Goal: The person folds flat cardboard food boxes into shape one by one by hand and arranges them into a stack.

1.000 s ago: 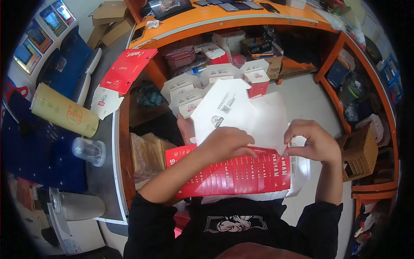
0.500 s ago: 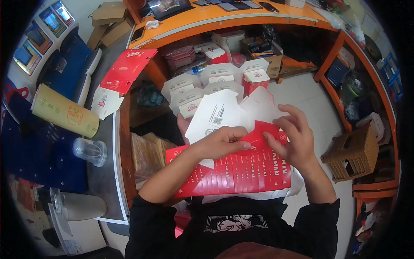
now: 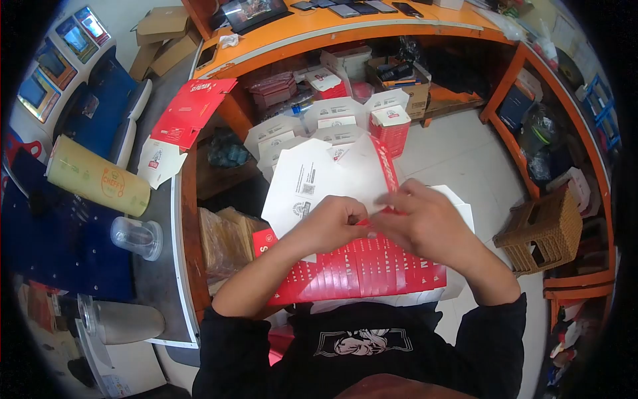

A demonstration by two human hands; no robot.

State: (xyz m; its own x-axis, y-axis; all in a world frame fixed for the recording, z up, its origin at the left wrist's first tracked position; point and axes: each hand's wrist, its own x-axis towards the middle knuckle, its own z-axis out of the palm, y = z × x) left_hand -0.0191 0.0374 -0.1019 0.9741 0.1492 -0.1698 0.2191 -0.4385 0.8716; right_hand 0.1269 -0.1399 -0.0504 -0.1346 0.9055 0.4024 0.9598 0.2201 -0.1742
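Note:
A partly folded carton (image 3: 345,176), white inside and red outside, stands over my lap with its printed white flap at the left. My left hand (image 3: 329,226) pinches the carton's near red edge between thumb and fingers. Close beside it, my right hand (image 3: 425,223) is closed on the right corner of the same carton, its fingertips slightly blurred. The fingers hide the fold between them. Under both hands lies an overlapping row of flat red cartons (image 3: 359,272) with white lettering.
Folded cartons (image 3: 392,126) stand in stacks ahead. A flat red carton (image 3: 193,110) lies on the left counter, near a yellow cup (image 3: 100,176) and a clear plastic cup (image 3: 136,237). A wicker stool (image 3: 541,233) is on the right; phones (image 3: 379,6) rest on the orange desk (image 3: 319,33).
My right hand has moved in toward my left hand and turned over. The carton's right side has been folded up, showing a red strip along its edge.

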